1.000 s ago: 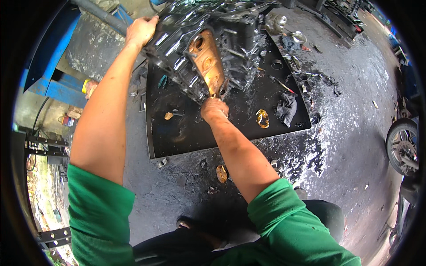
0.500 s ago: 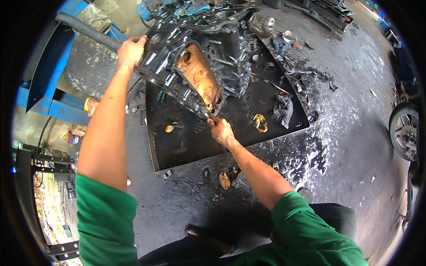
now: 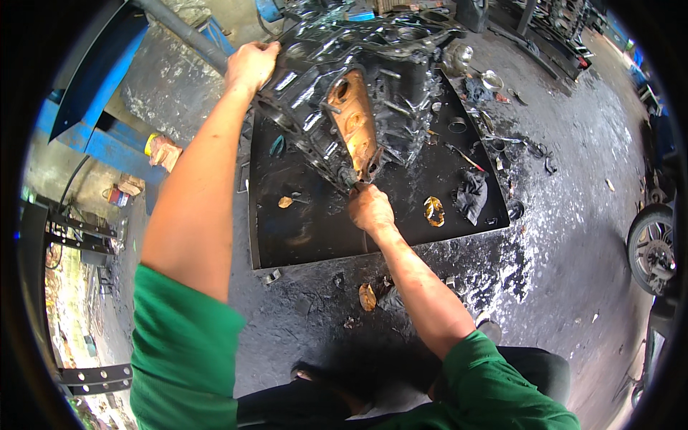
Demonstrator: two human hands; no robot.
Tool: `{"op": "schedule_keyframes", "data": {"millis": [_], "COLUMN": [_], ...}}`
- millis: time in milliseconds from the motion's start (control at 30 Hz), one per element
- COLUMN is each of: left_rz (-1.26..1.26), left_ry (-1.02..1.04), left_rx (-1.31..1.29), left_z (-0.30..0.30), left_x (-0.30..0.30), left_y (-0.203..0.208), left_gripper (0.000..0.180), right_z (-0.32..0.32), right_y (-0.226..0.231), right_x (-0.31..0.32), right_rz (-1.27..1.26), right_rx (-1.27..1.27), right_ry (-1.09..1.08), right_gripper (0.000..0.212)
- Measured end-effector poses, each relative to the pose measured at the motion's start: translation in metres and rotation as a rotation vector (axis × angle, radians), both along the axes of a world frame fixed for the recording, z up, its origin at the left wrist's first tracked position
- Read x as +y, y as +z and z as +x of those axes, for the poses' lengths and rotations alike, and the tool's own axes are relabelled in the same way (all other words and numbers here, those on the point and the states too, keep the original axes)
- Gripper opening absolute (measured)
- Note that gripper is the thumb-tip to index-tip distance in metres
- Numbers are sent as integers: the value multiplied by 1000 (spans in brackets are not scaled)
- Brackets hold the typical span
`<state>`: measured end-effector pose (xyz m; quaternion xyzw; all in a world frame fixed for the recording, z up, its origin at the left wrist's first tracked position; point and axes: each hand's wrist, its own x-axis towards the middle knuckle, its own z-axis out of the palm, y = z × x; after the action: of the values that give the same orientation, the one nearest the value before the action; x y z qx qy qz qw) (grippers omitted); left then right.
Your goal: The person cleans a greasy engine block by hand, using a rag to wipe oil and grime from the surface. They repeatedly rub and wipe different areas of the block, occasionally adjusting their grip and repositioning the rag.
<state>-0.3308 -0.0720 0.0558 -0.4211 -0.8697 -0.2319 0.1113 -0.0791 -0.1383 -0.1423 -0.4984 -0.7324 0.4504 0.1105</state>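
Observation:
A black, oily engine block (image 3: 405, 107) sits tilted over a black metal tray (image 3: 301, 233), one corner pointing toward me. A golden-brown hollow (image 3: 353, 125) shows in its side. At the block's upper left edge, next to a grey pipe, my left hand (image 3: 249, 66) is closed with its fingers over the rim. My right hand (image 3: 371, 208) is wrapped around the block's near lower corner; its fingertips are hidden. On the tray around the block lie a dark rag (image 3: 472, 195), a curled yellow leaf (image 3: 433, 211) and a red-tipped thin tool (image 3: 464, 156).
A blue metal frame (image 3: 100, 147) stands to the left, with the grey pipe (image 3: 183, 32) running along it. Loose metal parts (image 3: 502, 140) and a round metal cup (image 3: 492, 80) lie right of the tray. A wheel (image 3: 652, 251) stands at the far right. The floor (image 3: 573, 208) is oil-stained.
The engine block has turned slightly, its near corner swinging right, and both hands have moved with it. My right hand is now curled more fully around that corner. The whole view has shifted a little.

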Motion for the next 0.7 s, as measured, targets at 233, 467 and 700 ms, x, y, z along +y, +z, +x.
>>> {"op": "schedule_keyframes", "data": {"millis": [233,467,700], "left_rz": [4,43,69], "left_ry": [-7,23,28], "left_rx": [-37,-40,-136], "left_z": [5,21,42], "left_x": [-2,-10,-22], "left_y": [1,6,18], "left_gripper": [49,50,48], "right_z": [-2,-17,-13], "right_y": [-6,-62,-45], "right_x": [-13,-28,4], "right_rz": [86,134,32], "right_rx": [263,431,-16], "right_ry": [-133,-198,-105], "right_gripper": [34,36,46]}}
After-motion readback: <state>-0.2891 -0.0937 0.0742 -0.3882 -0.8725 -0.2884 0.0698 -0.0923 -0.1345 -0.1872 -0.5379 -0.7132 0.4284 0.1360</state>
